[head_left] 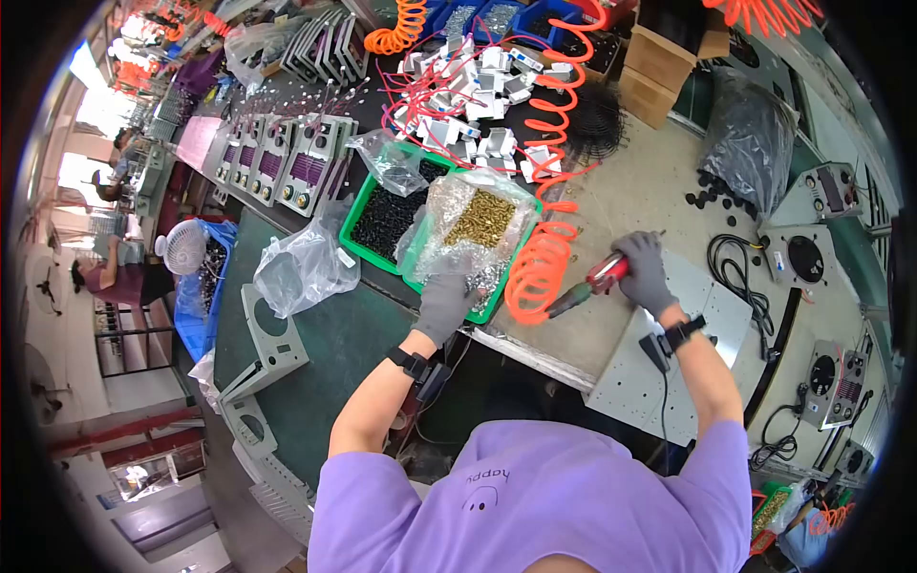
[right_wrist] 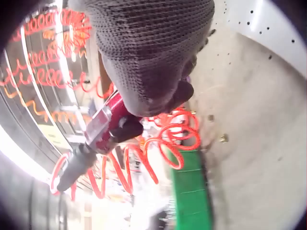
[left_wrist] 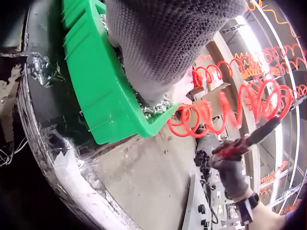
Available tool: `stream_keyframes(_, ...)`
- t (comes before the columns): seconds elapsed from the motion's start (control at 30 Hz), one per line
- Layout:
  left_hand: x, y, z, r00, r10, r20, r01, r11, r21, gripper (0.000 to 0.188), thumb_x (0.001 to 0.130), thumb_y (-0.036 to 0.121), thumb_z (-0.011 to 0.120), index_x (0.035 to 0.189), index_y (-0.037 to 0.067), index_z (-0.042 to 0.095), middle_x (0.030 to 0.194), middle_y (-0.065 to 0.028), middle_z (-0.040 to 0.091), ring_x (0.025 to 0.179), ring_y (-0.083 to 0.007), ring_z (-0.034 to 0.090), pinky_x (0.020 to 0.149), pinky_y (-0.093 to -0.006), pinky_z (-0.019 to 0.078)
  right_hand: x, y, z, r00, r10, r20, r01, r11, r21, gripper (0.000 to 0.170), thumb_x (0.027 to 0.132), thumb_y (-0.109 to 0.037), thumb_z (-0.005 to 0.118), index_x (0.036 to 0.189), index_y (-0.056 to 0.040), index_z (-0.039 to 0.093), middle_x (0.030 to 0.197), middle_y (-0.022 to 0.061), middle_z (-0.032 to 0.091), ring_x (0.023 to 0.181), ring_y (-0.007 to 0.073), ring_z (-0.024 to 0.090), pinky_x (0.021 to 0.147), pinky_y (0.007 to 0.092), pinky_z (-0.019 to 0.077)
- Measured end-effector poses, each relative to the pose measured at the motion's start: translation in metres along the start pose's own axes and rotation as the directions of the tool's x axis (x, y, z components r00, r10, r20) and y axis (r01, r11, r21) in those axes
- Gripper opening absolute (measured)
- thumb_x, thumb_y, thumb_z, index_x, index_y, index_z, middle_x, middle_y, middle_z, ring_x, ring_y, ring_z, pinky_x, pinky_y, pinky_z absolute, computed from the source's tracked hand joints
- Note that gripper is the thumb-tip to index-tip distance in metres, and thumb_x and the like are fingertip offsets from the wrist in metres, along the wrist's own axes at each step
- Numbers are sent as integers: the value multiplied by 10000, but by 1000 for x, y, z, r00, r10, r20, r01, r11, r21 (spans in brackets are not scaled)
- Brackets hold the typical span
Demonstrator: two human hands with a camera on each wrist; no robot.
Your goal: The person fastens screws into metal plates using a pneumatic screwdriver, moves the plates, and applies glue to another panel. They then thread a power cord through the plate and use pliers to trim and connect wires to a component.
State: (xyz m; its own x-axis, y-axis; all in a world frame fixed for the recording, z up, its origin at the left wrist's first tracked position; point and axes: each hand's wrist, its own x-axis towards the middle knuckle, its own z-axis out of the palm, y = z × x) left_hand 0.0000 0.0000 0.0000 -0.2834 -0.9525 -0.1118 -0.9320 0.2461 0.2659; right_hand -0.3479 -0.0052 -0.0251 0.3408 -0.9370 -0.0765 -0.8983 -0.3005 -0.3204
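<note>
Your pale bench [head_left: 583, 339] spread widest, and at its near edge, under your right forearm, lay a grey metal panel [head_left: 626, 382] dotted with small holes. To its left sat a green bin [left_wrist: 96, 79], with a coiled orange hose [head_left: 537, 286] just beside. Your left hand [head_left: 445, 307] reached into the bin's near end; its fingertips were hidden, so I cannot tell whether it pinched anything. Your right hand [head_left: 646, 272] gripped a red driver [head_left: 604, 274] above the bench, apart from the panel. Smallest were the silver bits [left_wrist: 156, 109] by your left fingers. Gathering parts seemed under way; the driver's work on the panel looked not yet begun.
</note>
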Motion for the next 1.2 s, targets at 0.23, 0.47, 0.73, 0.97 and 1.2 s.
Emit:
stream_keyframes(0.23, 6, -17, 4, 992, 123, -1, -122, 991, 58, 238, 789, 263, 513, 956, 94, 504, 866, -148, 540, 644, -293, 592, 517, -407, 460, -6, -89, -38, 740, 585, -331, 335, 105, 936, 489, 711, 23, 538, 1171, -23, 380, 903, 88, 522, 731, 131, 507, 663, 258, 445)
stream_keyframes(0.47, 6, -43, 20, 990, 0, -141, -55, 920, -388, 245, 812, 202, 521, 1014, 63, 514, 930, -151, 560, 839, -306, 576, 670, -410, 456, 11, -127, -59, 725, 648, -233, 451, -191, 872, 497, 749, -95, 550, 1193, 19, 361, 790, 107, 560, 708, 199, 549, 743, 383, 454)
stream_keyframes(0.73, -1, -57, 15, 921, -43, 388, 296, -570, -767, 151, 853, 272, 472, 795, 137, 506, 651, 15, 462, 500, -76, 389, 425, -184, 282, 29, -161, -71, 796, 523, -305, 511, -310, 802, 613, 726, -157, 557, 1275, -27, 319, 1015, 169, 555, 829, 256, 580, 793, 420, 459)
stream_keyframes(0.97, -3, -21, 2, 940, 218, 261, 321, -825, -466, 187, 848, 136, 527, 1004, 33, 525, 822, -31, 519, 696, -101, 468, 599, -215, 402, 29, -177, -67, 722, 598, -348, 590, -270, 761, 624, 658, -160, 584, 1230, -23, 376, 975, 140, 548, 783, 268, 578, 760, 440, 471)
stream_keyframes(1.2, 16, 14, 16, 765, 625, 157, 644, -751, -145, 237, 862, 172, 524, 1045, 22, 503, 788, -27, 489, 615, -89, 388, 526, -203, 319, 17, -205, -81, 565, 670, -481, 677, -44, 735, 561, 654, -154, 561, 1184, -26, 426, 859, 91, 534, 751, 199, 573, 762, 436, 458)
